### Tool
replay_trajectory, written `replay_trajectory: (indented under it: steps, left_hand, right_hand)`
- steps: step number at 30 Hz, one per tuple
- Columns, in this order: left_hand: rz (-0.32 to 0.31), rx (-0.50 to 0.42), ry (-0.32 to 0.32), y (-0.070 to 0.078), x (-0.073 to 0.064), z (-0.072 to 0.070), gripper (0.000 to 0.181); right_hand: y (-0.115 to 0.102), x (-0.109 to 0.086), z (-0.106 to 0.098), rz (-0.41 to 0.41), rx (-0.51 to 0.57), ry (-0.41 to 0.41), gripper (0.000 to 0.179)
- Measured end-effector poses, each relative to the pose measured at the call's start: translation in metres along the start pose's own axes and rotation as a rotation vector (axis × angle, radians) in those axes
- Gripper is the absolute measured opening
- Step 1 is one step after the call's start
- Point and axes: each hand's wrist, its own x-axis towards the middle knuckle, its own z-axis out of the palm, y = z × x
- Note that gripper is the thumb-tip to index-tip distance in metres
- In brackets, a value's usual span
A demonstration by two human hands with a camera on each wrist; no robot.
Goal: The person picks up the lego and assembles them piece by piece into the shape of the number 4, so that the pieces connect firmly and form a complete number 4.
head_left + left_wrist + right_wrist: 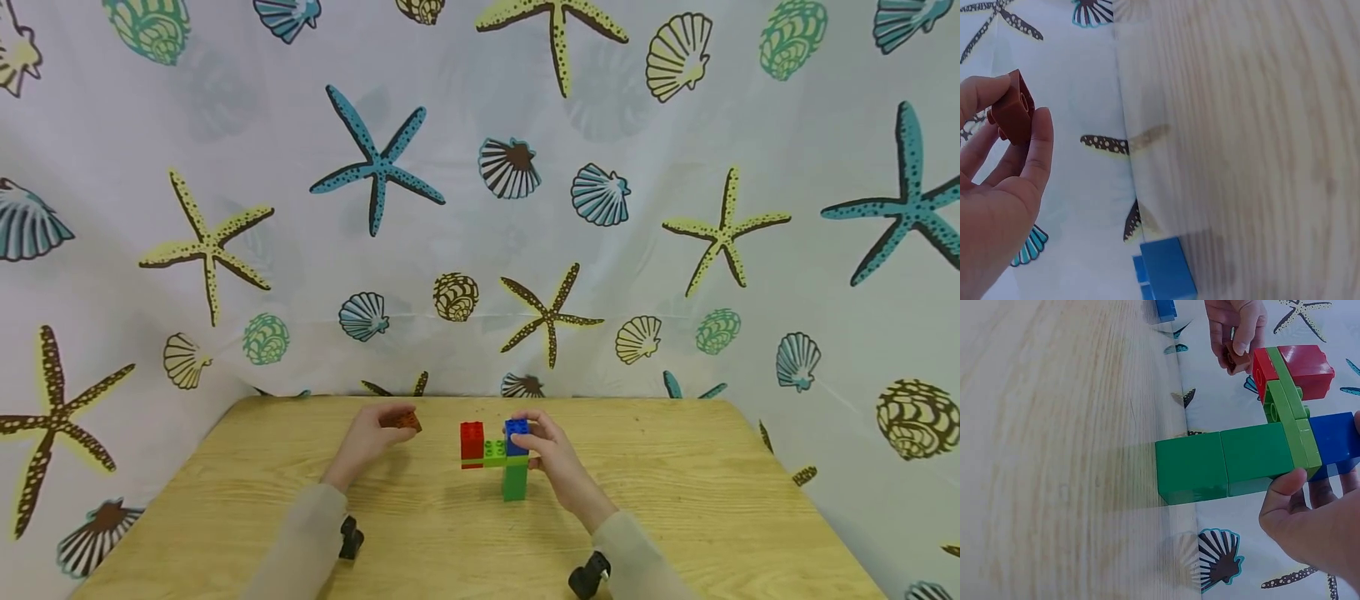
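Observation:
My left hand (369, 437) pinches a brown-orange toy brick (1016, 112) between thumb and fingers, left of a built-up block structure. The structure has two stacked dark green bricks (1225, 465) as an upright column and a light green brick (494, 452) reaching leftward from its top. Red bricks (472, 437) sit above and below that piece's left end. Over the column is a blue brick (516, 433), which my right hand (551, 458) grips from the right, thumb toward me. In the right wrist view, the thumb lies against the light green layer just below the blue.
Another blue brick (1168, 269) rests on the wooden table (675, 467) beyond my left hand; the head view does not show it. A white cloth (450, 233) printed with shells and starfish hangs behind the table and along its sides.

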Motion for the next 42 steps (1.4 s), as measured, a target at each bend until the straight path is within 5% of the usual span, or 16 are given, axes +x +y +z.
replay_trajectory:
  steps: [14, 42]
  left_hand:
    - [0.060, -0.051, -0.004, 0.048, -0.012, 0.025, 0.043]
    - [0.179, -0.039, 0.010, 0.093, -0.013, 0.061, 0.042]
  right_hand:
    - [-0.001, -0.001, -0.001, 0.000, 0.013, 0.008, 0.041]
    - [0.002, -0.001, -0.005, 0.004, 0.033, -0.002, 0.044]
